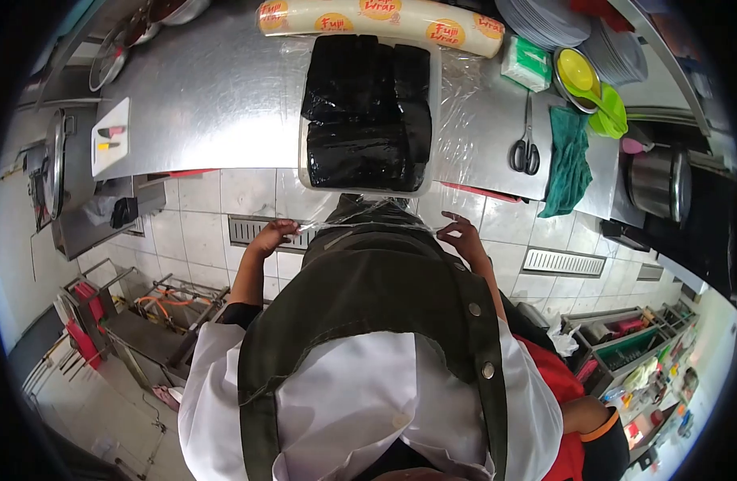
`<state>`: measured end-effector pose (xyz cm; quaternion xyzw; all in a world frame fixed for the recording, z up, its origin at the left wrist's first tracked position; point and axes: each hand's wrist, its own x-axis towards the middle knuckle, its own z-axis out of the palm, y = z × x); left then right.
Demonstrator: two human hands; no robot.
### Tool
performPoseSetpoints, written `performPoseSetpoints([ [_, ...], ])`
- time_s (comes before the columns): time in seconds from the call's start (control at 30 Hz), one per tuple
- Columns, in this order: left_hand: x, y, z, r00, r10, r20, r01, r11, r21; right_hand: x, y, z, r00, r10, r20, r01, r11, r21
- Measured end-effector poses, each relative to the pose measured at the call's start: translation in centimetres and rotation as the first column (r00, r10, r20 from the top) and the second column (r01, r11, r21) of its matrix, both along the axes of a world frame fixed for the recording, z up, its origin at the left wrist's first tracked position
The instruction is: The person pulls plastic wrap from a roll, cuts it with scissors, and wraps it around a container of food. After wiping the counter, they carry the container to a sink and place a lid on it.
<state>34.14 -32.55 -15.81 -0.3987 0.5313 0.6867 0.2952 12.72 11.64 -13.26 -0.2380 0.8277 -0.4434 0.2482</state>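
Over the steel worktop [184,96], cling film [344,218] running from the plastic tray [303,164] of glossy black packs [356,152] at upper centre to mid-frame calls for even, gentle tension, left hand [275,236] and right hand [464,237] each with fingertips pinched on its edge.

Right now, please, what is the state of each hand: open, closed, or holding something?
Left hand: closed, pinching the near edge of the clear, thin plastic film.
Right hand: closed, pinching that film farther to the right.
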Motion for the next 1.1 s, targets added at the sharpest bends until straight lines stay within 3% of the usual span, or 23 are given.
performPoseSetpoints([
  [0.07,0.1,0.5,0.7,0.992,0.101,-0.074,-0.099,0.995,0.029,0.0,0.0,1.4,0.927,-0.054,0.372,0.073,0.997,-0.036],
  [0.13,0.4,0.6,2.3,0.973,0.216,-0.077,-0.207,0.973,0.104,0.0,0.1,2.6,0.734,-0.120,0.669,0.123,0.991,0.042],
  [0.27,-1.0,0.5,9.0,0.992,0.121,-0.035,-0.119,0.991,0.061,-0.3,-0.2,7.2,0.564,-0.117,0.817,0.285,0.957,-0.059],
  [0.43,-3.3,0.4,16.9,0.997,-0.043,-0.064,0.034,0.991,-0.131,-1.7,-1.1,14.7,0.499,-0.292,0.816,0.466,0.884,0.031],
  [0.5,-4.2,0.3,18.1,0.992,-0.058,-0.116,0.035,0.980,-0.197,-2.4,-1.5,16.7,0.582,-0.247,0.775,0.520,0.846,-0.120],
  [0.6,-6.1,-0.6,20.1,0.926,0.349,-0.146,-0.317,0.926,0.204,-4.6,-1.8,17.7,0.633,-0.088,0.769,0.504,0.801,-0.323],
  [0.7,-8.0,-2.2,17.0,0.705,0.697,-0.127,-0.586,0.674,0.450,-7.0,-3.0,17.4,0.640,-0.142,0.756,0.568,0.750,-0.340],
  [0.77,-10.6,-3.1,15.5,0.519,0.855,0.002,-0.630,0.381,0.676,-8.9,-4.2,16.9,0.631,-0.140,0.763,0.616,0.689,-0.383],
  [0.87,-15.7,-2.9,14.9,0.451,0.885,-0.118,-0.718,0.438,0.541,-12.5,-6.3,14.1,0.596,-0.001,0.803,0.637,0.610,-0.472],
  [0.93,-18.1,-4.9,10.2,0.493,0.861,-0.128,-0.604,0.445,0.661,-14.2,-8.9,13.2,0.588,-0.025,0.808,0.643,0.621,-0.448],
  [0.97,-19.2,-5.5,9.1,0.548,0.834,-0.065,-0.546,0.415,0.728,-14.8,-10.4,12.9,0.582,-0.036,0.812,0.645,0.628,-0.435],
  [1.1,-23.2,-5.6,5.6,0.665,0.737,0.123,-0.607,0.437,0.664,-16.3,-15.3,11.1,0.621,-0.171,0.765,0.601,0.731,-0.324],
])
